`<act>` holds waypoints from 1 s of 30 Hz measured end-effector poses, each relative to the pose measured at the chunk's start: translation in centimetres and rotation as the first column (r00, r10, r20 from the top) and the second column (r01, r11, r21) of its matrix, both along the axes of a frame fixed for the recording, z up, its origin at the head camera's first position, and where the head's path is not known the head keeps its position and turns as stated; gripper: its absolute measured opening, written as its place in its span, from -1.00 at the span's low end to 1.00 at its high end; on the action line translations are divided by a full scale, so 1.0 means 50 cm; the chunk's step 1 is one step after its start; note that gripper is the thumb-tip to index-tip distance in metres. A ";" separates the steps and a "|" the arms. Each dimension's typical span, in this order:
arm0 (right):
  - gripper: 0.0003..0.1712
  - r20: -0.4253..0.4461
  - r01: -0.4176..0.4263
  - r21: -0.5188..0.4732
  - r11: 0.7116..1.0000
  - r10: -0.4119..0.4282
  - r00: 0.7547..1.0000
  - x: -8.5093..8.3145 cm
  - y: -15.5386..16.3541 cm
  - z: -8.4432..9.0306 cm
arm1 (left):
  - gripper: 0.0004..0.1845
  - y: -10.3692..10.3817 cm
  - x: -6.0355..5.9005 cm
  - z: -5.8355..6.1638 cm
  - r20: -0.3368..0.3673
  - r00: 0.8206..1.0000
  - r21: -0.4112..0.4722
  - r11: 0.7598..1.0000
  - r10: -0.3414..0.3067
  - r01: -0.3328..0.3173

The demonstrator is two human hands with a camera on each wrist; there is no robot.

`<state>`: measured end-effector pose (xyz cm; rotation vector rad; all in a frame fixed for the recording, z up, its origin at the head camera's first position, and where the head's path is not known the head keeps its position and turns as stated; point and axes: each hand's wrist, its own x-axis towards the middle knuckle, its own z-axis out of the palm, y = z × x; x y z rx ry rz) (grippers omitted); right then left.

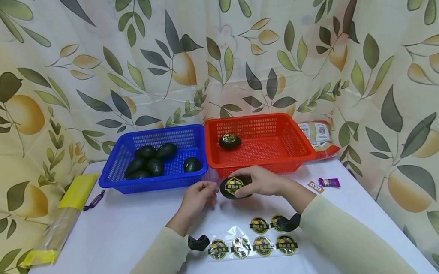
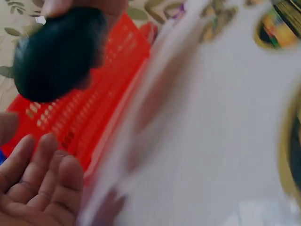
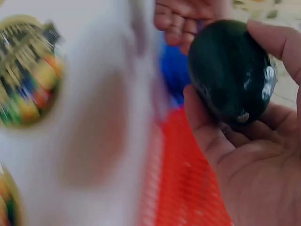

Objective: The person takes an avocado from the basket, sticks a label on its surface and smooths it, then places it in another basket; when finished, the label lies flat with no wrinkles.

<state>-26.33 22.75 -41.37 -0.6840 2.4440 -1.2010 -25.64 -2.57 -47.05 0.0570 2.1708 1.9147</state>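
My right hand (image 1: 259, 181) grips a dark green avocado (image 1: 228, 188) in front of the red basket, its thumb and fingers on opposite sides in the right wrist view. A round black and gold sticker (image 1: 234, 186) lies on the avocado's near face in the head view. Just left of the fruit is my left hand (image 1: 201, 196), fingers loosely bent and holding nothing; in the left wrist view its fingers (image 2: 44, 162) are apart from the avocado. Nearer me lies a clear sheet of round stickers (image 1: 251, 247).
A blue basket (image 1: 116, 179) at back left holds several avocados (image 1: 154, 166). The red basket (image 1: 276, 167) beside it holds one stickered avocado (image 1: 229, 141). Behind its right side is a snack bag (image 1: 318, 135). Purple wrapped candies (image 1: 329, 182) and a yellow-ended clear packet (image 1: 60, 222) flank the work area.
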 end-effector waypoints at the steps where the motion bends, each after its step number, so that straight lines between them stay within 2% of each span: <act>1: -0.40 0.010 -0.005 0.001 1.000 0.005 1.000 -0.002 0.010 0.015 | -0.62 0.006 -0.003 0.002 0.014 1.000 0.032 0.999 0.013 -0.014; 4: -0.40 0.020 -0.007 0.012 1.000 0.006 1.000 -0.016 0.036 0.061 | -0.60 0.024 -0.012 0.010 0.062 0.996 0.172 0.983 0.057 -0.067; 9: -0.38 -0.009 0.036 0.047 0.998 -0.036 0.999 -0.065 0.062 0.120 | -0.54 0.048 -0.023 0.018 0.156 0.983 0.373 0.915 0.099 -0.151; 13: -0.39 0.002 0.084 0.039 0.996 -0.084 0.996 -0.116 0.074 0.149 | -0.58 0.066 -0.030 0.024 0.197 0.973 0.455 0.869 0.118 -0.197; 17: -0.40 0.034 0.126 0.026 0.992 -0.127 0.991 -0.170 0.080 0.160 | -0.63 0.083 -0.038 0.028 0.209 0.968 0.504 0.833 0.140 -0.229; 25: -0.36 0.133 0.158 0.037 0.987 -0.162 0.978 -0.280 0.102 0.148 | -0.64 0.112 -0.038 0.033 0.167 0.972 0.460 0.859 0.163 -0.224; 30: -0.35 0.187 0.196 0.089 0.976 -0.210 0.960 -0.338 0.129 0.132 | -0.62 0.128 -0.033 0.034 0.180 0.970 0.428 0.874 0.164 -0.228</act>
